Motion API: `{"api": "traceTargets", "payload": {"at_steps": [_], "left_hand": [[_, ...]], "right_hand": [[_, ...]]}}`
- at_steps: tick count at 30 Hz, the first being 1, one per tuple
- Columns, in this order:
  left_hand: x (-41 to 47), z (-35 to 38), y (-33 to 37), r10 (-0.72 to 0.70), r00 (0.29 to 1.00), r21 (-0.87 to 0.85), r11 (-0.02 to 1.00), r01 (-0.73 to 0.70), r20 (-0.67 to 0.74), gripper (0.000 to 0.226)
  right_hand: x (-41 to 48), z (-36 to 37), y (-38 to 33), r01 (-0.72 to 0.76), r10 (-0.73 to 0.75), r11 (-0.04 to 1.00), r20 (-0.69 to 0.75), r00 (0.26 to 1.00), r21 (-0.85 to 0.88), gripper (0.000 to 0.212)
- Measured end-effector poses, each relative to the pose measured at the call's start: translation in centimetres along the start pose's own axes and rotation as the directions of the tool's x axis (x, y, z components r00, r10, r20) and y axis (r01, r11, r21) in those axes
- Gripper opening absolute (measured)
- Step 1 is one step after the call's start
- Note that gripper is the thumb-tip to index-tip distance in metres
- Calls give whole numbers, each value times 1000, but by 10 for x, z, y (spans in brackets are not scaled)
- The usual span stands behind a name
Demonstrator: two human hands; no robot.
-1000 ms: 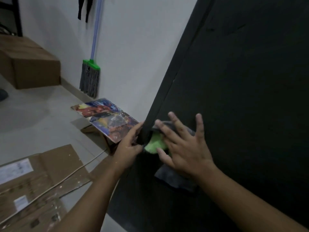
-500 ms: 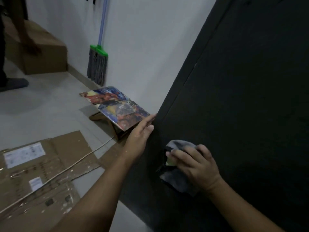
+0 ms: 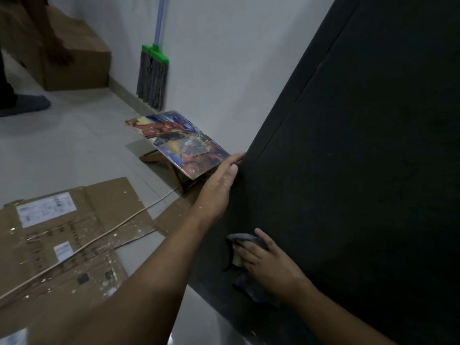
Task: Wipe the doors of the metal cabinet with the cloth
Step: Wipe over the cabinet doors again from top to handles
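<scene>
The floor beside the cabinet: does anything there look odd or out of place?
Yes. Flattened cardboard speckled with pale spots lies on the floor, and a colourful board sits tilted on a cardboard support near the wall.

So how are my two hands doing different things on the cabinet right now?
The left hand lies flat and bare at the cabinet door edge; the right hand sits lower, pressing the cloth onto the door. Left fingers are straight, right fingers curled over cloth. Both touch the door.
</scene>
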State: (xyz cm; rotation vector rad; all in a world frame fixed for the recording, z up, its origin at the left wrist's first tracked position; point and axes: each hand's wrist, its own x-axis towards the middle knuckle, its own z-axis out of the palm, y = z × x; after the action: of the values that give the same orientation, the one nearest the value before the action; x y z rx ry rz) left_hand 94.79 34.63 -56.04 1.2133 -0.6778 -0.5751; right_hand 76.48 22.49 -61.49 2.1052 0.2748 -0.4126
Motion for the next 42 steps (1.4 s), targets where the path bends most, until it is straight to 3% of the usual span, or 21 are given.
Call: {"api": "traceTargets", "payload": {"at_steps": [2, 4, 6, 9, 13, 14, 16, 18, 21, 22, 24, 26, 28, 31, 34, 37, 39, 42], "left_hand": [[1, -1, 2, -18, 1000, 15, 1000, 18, 11, 33], [2, 1, 6, 2, 999, 41, 999, -3, 32, 37], [1, 2, 8, 3, 1000, 54, 999, -4, 25, 42], [2, 2, 9, 5, 998, 43, 999, -8, 63, 46], [-1, 3, 17, -46, 997, 20, 999, 45, 62, 47], [-2, 3, 19, -43, 998, 22, 999, 42, 52, 46], [-4, 6, 21, -27, 999, 31, 999, 26, 32, 45], [-6, 8, 22, -41, 999, 56, 998, 41, 12, 45], [-8, 10, 22, -41, 999, 68, 997, 40, 13, 46], [-8, 10, 23, -49, 999, 70, 996, 48, 17, 47], [-6, 11, 23, -60, 998, 78, 995, 59, 13, 49], [-3, 12, 26, -60, 998, 102, 993, 61, -8, 48], [1, 11, 30, -52, 999, 101, 993, 53, -16, 47], [4, 10, 35, -59, 998, 81, 995, 58, 4, 49], [2, 17, 38, -51, 999, 99, 994, 52, -5, 53], [1, 24, 38, -40, 999, 114, 993, 44, -33, 56], [-1, 24, 39, -31, 998, 119, 992, 37, -51, 56], [3, 25, 42, -19, 997, 35, 999, 22, -78, 41]], "right_hand": [[-14, -4, 14, -14, 14, 1000, -47, 999, 7, 46], [-35, -10, 33, -139, 149, 988, -186, 971, 67, 45], [-58, -22, 57, -302, 336, 941, -326, 884, 151, 52], [-88, -48, 97, -507, 542, 838, -419, 728, 203, 54], [-82, -69, 122, -656, 678, 716, -462, 572, 240, 53], [-75, -69, 120, -651, 675, 720, -460, 576, 241, 53], [-59, -60, 105, -573, 604, 792, -401, 689, 209, 54], [-43, -47, 83, -413, 439, 898, -287, 851, 150, 55], [-22, -42, 50, -110, 117, 992, -113, 987, 62, 57], [-21, -38, 46, -18, 20, 999, -58, 998, 35, 57], [-27, -38, 47, 36, -36, 999, -30, 999, -18, 54], [-40, -39, 57, 12, -13, 999, -19, 1000, -39, 40], [-61, -38, 71, -69, 65, 996, -74, 995, -54, 43], [-102, -51, 102, -352, 351, 935, -279, 894, 46, 50], [-127, -79, 145, -568, 584, 803, -422, 693, 179, 50], [-119, -110, 189, -687, 687, 688, -518, 511, 235, 48], [-102, -130, 216, -710, 699, 658, -555, 450, 252, 47], [-72, -154, 244, -705, 697, 662, -556, 453, 255, 48]]}}
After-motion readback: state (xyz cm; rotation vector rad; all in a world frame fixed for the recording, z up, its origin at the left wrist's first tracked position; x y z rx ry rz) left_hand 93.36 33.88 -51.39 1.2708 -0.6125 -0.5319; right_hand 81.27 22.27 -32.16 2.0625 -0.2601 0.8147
